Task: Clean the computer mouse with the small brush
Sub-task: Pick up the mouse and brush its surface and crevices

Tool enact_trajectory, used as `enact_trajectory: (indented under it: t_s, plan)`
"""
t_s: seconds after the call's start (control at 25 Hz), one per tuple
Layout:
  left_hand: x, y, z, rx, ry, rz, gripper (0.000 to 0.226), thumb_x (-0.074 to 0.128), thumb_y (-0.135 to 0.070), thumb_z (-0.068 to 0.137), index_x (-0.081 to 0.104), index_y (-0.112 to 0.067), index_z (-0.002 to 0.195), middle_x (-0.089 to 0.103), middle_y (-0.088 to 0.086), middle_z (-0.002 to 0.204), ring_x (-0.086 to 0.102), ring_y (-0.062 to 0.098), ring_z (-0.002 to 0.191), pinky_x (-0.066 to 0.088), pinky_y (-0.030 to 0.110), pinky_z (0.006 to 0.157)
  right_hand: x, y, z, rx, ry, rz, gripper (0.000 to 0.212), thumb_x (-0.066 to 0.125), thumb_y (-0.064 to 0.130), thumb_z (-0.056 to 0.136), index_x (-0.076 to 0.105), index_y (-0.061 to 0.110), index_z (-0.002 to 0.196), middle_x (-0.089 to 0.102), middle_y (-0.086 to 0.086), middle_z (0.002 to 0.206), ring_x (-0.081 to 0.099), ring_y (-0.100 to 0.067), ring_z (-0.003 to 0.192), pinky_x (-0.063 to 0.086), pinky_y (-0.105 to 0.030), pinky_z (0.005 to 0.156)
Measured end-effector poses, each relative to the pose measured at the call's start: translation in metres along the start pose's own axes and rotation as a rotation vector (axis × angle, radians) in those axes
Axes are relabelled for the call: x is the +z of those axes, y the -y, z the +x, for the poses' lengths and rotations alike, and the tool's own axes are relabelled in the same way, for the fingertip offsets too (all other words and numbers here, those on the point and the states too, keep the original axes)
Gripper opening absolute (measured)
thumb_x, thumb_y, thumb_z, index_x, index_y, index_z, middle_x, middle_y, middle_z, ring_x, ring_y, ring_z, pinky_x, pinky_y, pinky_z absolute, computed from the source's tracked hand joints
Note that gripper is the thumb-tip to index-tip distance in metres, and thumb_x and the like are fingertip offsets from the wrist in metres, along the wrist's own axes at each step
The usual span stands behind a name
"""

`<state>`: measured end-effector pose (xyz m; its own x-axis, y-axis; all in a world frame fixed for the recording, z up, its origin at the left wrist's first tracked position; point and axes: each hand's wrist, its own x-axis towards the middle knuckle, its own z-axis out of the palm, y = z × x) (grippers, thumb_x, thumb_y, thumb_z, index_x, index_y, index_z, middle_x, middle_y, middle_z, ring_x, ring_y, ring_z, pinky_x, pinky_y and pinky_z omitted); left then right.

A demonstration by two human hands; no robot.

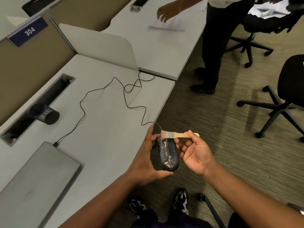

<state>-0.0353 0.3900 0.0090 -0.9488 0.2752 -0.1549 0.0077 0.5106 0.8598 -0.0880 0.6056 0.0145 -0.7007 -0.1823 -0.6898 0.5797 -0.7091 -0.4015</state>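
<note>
Cradling the black computer mouse off the edge of the table, over the carpeted floor: left hand wrapped round it from the left, thumb under its near end, fingertips up at its far end. Pinched in the right hand, just right of the mouse, by thumb and forefinger: the wooden handle of the small brush, remaining fingers loosely curled beneath. Held level, pale bristles pointing left and resting on the far end of the mouse, right where the cable left it. Speckled along the top and near end of the mouse with tan flecks of debris.

Trailed away from the hands in loose loops across the table, that thin black cable, then back to a plug at the corner of a closed grey laptop lying left of the left hand. Stood further left, beside a recessed cable slot, a dark mesh cup. Fixed beyond the cable loops, a pale divider panel. Seen well beyond both hands at the next table, another person's dark trousers and outstretched hand above some papers. Parked right of the right hand, black office chairs. Below the forearms, a pair of patterned shoes.
</note>
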Motion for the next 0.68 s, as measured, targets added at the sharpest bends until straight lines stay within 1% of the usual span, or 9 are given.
enact_trajectory:
  t_s: [0.12,0.2,0.32,0.4,0.48,0.56,0.68]
  plan:
    - [-0.001,0.001,-0.003,0.012,0.001,-0.005,0.159,0.106,-0.043,0.063,-0.015,-0.058,0.165,0.030,-0.047,0.157,0.037,-0.011,0.150,0.029,0.001,0.113,-0.001,-0.003,-0.002,-0.004,-0.004,0.002,0.048,0.056,0.033,0.104,0.082,0.018,0.067,0.078,-0.008,0.081,0.077,-0.018,0.072,0.056,-0.033,0.073]
    - [0.001,0.000,-0.004,0.010,-0.005,0.001,0.159,0.106,-0.043,0.063,-0.016,-0.057,0.165,0.031,-0.047,0.157,0.038,-0.010,0.149,0.030,0.002,0.113,-0.001,-0.004,-0.004,0.003,-0.003,0.003,0.044,0.056,0.034,0.104,0.081,0.016,0.073,0.077,-0.009,0.082,0.077,-0.019,0.072,0.056,-0.033,0.074]
    - [0.003,-0.001,-0.008,0.012,-0.029,0.021,0.160,0.105,-0.043,0.063,-0.016,-0.053,0.166,0.033,-0.043,0.157,0.042,-0.007,0.148,0.032,0.003,0.114,-0.001,-0.004,-0.007,0.013,0.012,-0.016,0.031,0.056,0.034,0.104,0.074,0.013,0.090,0.077,-0.010,0.085,0.077,-0.020,0.075,0.060,-0.033,0.069]
    - [0.003,-0.002,-0.010,0.011,-0.040,0.019,0.159,0.104,-0.043,0.063,-0.017,-0.054,0.165,0.034,-0.040,0.158,0.044,-0.003,0.148,0.036,0.007,0.115,-0.002,-0.002,-0.008,0.018,0.017,-0.032,0.029,0.056,0.035,0.104,0.071,0.012,0.096,0.078,-0.010,0.086,0.077,-0.020,0.076,0.060,-0.033,0.065]
    - [0.003,-0.003,-0.012,0.015,-0.046,0.015,0.159,0.104,-0.042,0.064,-0.018,-0.056,0.165,0.034,-0.038,0.158,0.044,-0.001,0.148,0.037,0.011,0.117,-0.003,0.002,-0.008,0.009,0.009,-0.054,0.026,0.056,0.034,0.104,0.069,0.012,0.101,0.078,-0.009,0.087,0.077,-0.020,0.075,0.060,-0.032,0.061]
    - [0.002,-0.003,-0.014,0.013,-0.049,0.011,0.158,0.103,-0.041,0.065,-0.018,-0.057,0.164,0.034,-0.039,0.158,0.043,-0.002,0.149,0.034,0.008,0.118,-0.004,0.006,-0.010,-0.021,-0.005,-0.087,0.021,0.058,0.031,0.104,0.066,0.012,0.108,0.077,-0.010,0.088,0.077,-0.021,0.075,0.060,-0.031,0.059]
    - [0.001,-0.004,-0.017,0.009,-0.051,0.021,0.155,0.100,-0.044,0.066,-0.019,-0.056,0.165,0.034,-0.038,0.159,0.042,-0.003,0.150,0.032,0.006,0.117,-0.002,0.014,-0.015,-0.105,-0.013,-0.181,0.021,0.061,0.024,0.103,0.065,0.010,0.118,0.074,-0.014,0.092,0.077,-0.022,0.076,0.060,-0.030,0.060]
